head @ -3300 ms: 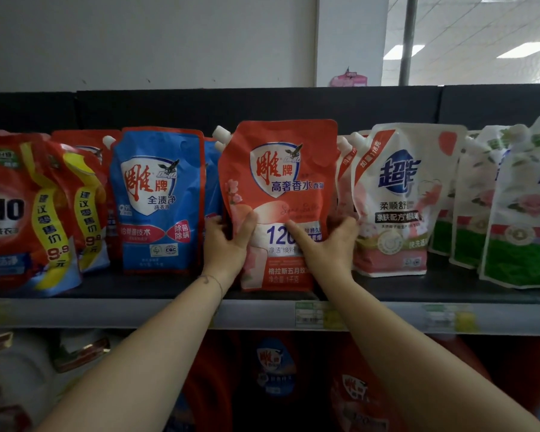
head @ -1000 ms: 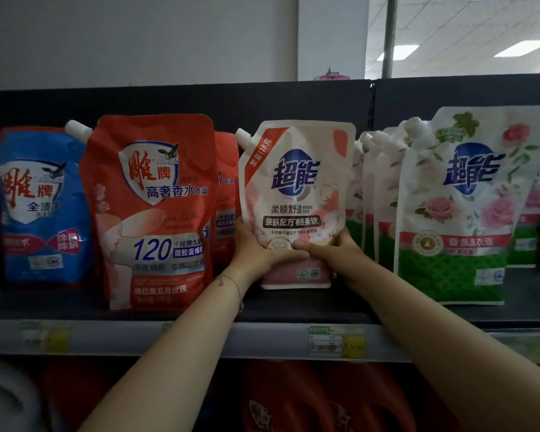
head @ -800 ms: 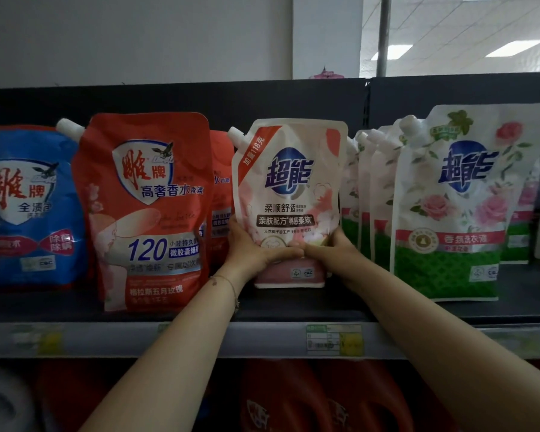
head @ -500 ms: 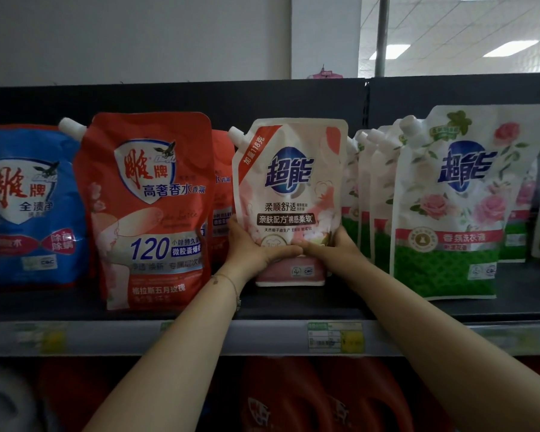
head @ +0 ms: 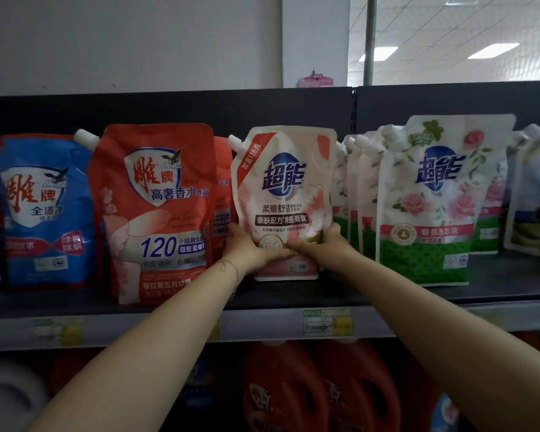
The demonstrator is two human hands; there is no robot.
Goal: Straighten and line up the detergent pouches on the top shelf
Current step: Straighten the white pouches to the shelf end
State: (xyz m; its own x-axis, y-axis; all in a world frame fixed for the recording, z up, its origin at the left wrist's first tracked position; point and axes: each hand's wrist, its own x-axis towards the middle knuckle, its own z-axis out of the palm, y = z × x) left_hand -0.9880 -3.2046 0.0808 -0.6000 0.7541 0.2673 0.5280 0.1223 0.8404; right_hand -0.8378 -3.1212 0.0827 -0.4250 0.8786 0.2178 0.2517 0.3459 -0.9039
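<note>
Head camera, one wide-angle view.
Faces the top shelf (head: 496, 283) head-on, close, level with the detergent pouches (head: 284, 194); red jugs (head: 281, 388) at bottom edge.

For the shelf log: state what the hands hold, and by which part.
The pink-and-white pouch, gripped low down: left hand on its lower left edge, right hand on its lower right edge.

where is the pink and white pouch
Head view, top shelf centre: the pink and white pouch stands between the red pouch (left) and rose-print pouch (right), its lower part held by the left hand and right hand.
</note>
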